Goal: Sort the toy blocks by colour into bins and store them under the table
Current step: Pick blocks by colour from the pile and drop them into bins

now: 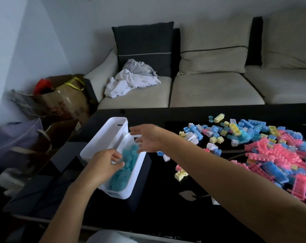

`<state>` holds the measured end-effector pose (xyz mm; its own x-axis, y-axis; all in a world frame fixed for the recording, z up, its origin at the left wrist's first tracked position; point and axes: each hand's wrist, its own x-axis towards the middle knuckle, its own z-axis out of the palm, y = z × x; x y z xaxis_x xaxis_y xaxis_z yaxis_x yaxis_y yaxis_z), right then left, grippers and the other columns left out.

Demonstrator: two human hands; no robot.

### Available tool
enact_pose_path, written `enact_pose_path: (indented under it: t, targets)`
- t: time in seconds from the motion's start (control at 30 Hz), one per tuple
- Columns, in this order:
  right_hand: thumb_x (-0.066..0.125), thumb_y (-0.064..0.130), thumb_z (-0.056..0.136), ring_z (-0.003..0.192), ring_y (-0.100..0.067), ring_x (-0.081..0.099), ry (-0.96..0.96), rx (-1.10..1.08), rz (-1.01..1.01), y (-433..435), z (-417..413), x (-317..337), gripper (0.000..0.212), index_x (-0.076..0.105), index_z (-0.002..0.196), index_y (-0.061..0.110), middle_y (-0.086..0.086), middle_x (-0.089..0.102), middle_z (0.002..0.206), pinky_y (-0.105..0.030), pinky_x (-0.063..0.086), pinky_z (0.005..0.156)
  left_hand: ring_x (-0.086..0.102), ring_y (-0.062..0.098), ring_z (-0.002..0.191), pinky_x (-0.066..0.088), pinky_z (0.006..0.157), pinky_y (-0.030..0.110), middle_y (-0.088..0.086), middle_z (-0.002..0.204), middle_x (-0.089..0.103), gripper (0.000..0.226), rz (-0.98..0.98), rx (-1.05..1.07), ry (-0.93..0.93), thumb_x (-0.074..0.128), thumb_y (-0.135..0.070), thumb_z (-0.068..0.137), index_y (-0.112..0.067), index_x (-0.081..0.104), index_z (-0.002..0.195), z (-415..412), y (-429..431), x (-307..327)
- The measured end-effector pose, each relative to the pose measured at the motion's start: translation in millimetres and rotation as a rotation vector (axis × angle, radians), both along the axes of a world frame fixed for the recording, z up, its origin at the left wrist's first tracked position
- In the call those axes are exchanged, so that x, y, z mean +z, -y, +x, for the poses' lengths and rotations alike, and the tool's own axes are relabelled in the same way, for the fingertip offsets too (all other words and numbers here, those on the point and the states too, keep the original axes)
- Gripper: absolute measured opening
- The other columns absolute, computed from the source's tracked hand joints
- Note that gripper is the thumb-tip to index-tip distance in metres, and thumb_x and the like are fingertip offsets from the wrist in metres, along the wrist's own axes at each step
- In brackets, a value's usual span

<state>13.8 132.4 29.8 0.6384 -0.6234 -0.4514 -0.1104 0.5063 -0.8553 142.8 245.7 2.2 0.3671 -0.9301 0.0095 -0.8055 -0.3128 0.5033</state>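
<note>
Blocks [271,155] mostly lie unsorted in a pink, blue, yellow and white heap on the table [166,216]. Only some teal blocks [129,160] sit in a white bin [136,175] at its left end. The left hand [103,165] grips that bin's rim, and the right hand [147,139] hovers over it, fingers spread and empty. A second bin [106,135] alongside looks empty. Most sorting, and all storing, seems left.

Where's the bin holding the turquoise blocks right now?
Head view, left of centre: the white bin sits at the dark table's left end, beside an empty white bin, between the left hand and right hand, with the block pile to its right.
</note>
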Motion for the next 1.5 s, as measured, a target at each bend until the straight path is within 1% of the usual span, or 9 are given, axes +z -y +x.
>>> enact_pose_path:
  t: [0.17, 0.3, 0.57, 0.67, 0.9, 1.0, 1.2, 1.33, 1.5]
  targets:
    - [0.047, 0.008, 0.096, 0.119, -0.033, 0.051, -0.011, 0.034, -0.157, 7.5, -35.5, 5.3, 0.032, 0.054, 0.126, -0.001, -0.023, 0.049, 0.127, -0.036, 0.044, 0.099, 0.063, 0.013, 0.089, 0.046, 0.078, 0.026, -0.008, 0.092, 0.067, 0.007, -0.094, -0.048, 0.033, 0.068, -0.026, 0.084, -0.022, 0.065, 0.09, -17.9, 12.5, 9.3]
    - [0.047, 0.014, 0.097, 0.097, -0.022, 0.064, -0.079, 0.055, -0.361, 9.0, -96.9, 19.7, 0.023, 0.063, 0.111, 0.005, -0.013, 0.065, 0.11, -0.028, 0.051, 0.088, 0.061, 0.008, 0.09, 0.047, 0.077, 0.022, -0.008, 0.093, 0.066, 0.006, -0.239, -0.179, -0.004, 0.066, -0.024, 0.086, -0.023, 0.066, 0.092, -57.4, 27.3, 17.0]
    - [0.058, 0.022, 0.092, 0.074, -0.007, 0.064, -0.579, 0.03, -0.77, 7.7, -258.0, 4.2, 0.014, 0.067, 0.1, 0.014, 0.001, 0.07, 0.085, -0.021, 0.053, 0.076, 0.051, -0.009, 0.095, 0.036, 0.079, 0.001, -0.019, 0.101, 0.054, 0.014, -0.246, -0.708, -0.085, 0.061, -0.026, 0.09, -0.025, 0.062, 0.104, -179.6, 59.5, -1.8]
    - [0.063, 0.023, 0.089, 0.07, 0.003, 0.063, -0.786, 0.123, -0.844, 0.0, -306.7, -4.2, 0.007, 0.065, 0.087, 0.029, 0.01, 0.069, 0.081, -0.015, 0.048, 0.069, 0.048, -0.003, 0.109, 0.034, 0.086, 0.008, -0.015, 0.116, 0.051, 0.024, -0.151, -0.885, -0.108, 0.057, -0.027, 0.092, -0.025, 0.058, 0.116, -221.2, 64.6, -20.9]
    - [0.076, 0.037, 0.075, 0.059, 0.003, 0.058, -1.014, 0.126, -0.858, -56.2, -352.6, -25.2, 0.016, 0.061, 0.08, 0.034, 0.014, 0.062, 0.074, -0.011, 0.043, 0.056, 0.027, 0.014, 0.137, 0.022, 0.11, 0.025, -0.002, 0.143, 0.039, 0.048, -0.125, -1.123, -0.006, 0.062, -0.033, 0.089, -0.023, 0.047, 0.133, -284.4, 71.4, -58.7]
    - [0.074, 0.044, 0.075, 0.059, 0.004, 0.057, -1.079, 0.114, -0.847, -78.7, -346.7, -49.3, 0.022, 0.06, 0.083, 0.029, 0.012, 0.062, 0.079, -0.011, 0.043, 0.057, 0.01, 0.017, 0.144, 0.009, 0.114, 0.031, -0.001, 0.154, 0.025, 0.055, -0.099, -1.15, 0.141, 0.057, -0.032, 0.093, -0.029, 0.037, 0.144, -289.5, 74.1, -64.8]
    - [0.064, 0.03, 0.086, 0.099, -0.012, 0.058, -1.045, -0.037, -1.061, -80.6, -324.9, -88.1, 0.024, 0.061, 0.109, 0.023, 0.007, 0.058, 0.106, -0.023, 0.046, 0.082, 0.024, 0.017, 0.139, 0.021, 0.115, 0.033, -0.006, 0.152, 0.026, 0.045, -0.087, -1.043, 0.182, 0.051, -0.021, 0.095, -0.027, 0.043, 0.139, -262.9, 83.5, -68.3]
    - [0.059, 0.02, 0.088, 0.095, -0.01, 0.058, -0.977, 0.047, -1.143, -66.2, -312.8, -82.5, 0.022, 0.062, 0.109, 0.021, 0.006, 0.059, 0.108, -0.018, 0.044, 0.077, 0.032, 0.014, 0.133, 0.016, 0.11, 0.029, -0.008, 0.146, 0.033, 0.041, -0.059, -0.955, 0.316, 0.051, -0.03, 0.095, -0.026, 0.045, 0.135, -241.6, 94.3, -57.2]
    - [0.066, 0.018, 0.085, 0.076, 0.004, 0.055, -0.869, -0.122, -1.015, -34.6, -338.7, -47.1, 0.017, 0.066, 0.101, 0.023, 0.019, 0.055, 0.087, -0.008, 0.047, 0.064, 0.046, 0.013, 0.119, 0.036, 0.096, 0.023, -0.006, 0.133, 0.045, 0.041, -0.11, -0.921, 0.227, 0.051, -0.037, 0.095, -0.025, 0.045, 0.134, -251.3, 108.8, -41.9]
